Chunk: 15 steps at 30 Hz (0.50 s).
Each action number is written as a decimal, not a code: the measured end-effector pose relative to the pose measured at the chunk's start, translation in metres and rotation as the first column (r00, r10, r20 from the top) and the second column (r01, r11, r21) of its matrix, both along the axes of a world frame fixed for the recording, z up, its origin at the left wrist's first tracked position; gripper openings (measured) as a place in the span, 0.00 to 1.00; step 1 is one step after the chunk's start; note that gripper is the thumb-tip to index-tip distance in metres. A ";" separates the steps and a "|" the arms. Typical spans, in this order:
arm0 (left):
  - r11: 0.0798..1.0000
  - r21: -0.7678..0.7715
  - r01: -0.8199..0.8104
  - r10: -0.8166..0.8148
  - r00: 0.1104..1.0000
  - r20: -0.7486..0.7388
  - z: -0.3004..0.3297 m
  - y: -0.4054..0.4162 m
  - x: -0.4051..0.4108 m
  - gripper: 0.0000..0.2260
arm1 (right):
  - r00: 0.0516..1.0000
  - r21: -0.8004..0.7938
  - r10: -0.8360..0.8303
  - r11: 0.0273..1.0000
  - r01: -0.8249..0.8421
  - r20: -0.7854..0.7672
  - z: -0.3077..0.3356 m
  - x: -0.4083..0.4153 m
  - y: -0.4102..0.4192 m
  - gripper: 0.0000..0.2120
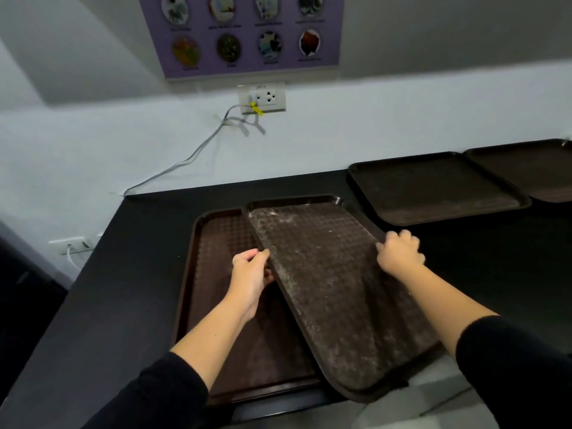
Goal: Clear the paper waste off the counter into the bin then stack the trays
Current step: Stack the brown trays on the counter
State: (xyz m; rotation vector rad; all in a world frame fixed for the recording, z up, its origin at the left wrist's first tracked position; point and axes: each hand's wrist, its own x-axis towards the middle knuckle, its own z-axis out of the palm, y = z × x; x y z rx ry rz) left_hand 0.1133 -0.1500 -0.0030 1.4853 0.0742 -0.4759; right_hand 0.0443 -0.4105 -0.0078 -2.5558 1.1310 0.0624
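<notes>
Held tray: scuffed dark-brown rectangular plastic tray (334,292), tilted, overlapping the flat brown tray (223,305) on the black bench (123,274).
Left hand (250,274): grips left long rim.
Right hand (399,252): grips right long rim.
Key relation: flat tray lies left-below; long axes nearly parallel.

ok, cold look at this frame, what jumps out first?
A scuffed brown tray held tilted in mid-frame, the left hand and right hand gripping its side edges, above another tray lying flat on the black counter. Two more trays sit far right, and a purple poster hangs on the wall above.
</notes>
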 end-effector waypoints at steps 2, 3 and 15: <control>0.998 0.053 0.032 -0.033 0.999 0.011 -0.004 0.000 0.002 0.17 | 0.994 0.020 -0.053 0.998 0.055 -0.098 -0.012 -0.015 -0.009 0.20; 0.996 0.085 0.034 -0.034 0.999 0.007 -0.007 -0.001 0.003 0.22 | 0.992 0.013 -0.056 0.998 0.058 -0.114 -0.015 -0.018 -0.011 0.20; 0.979 0.185 -0.085 0.076 0.996 0.052 -0.005 0.034 0.035 0.32 | 0.996 0.217 -0.077 0.972 0.087 -0.054 0.006 -0.003 0.011 0.19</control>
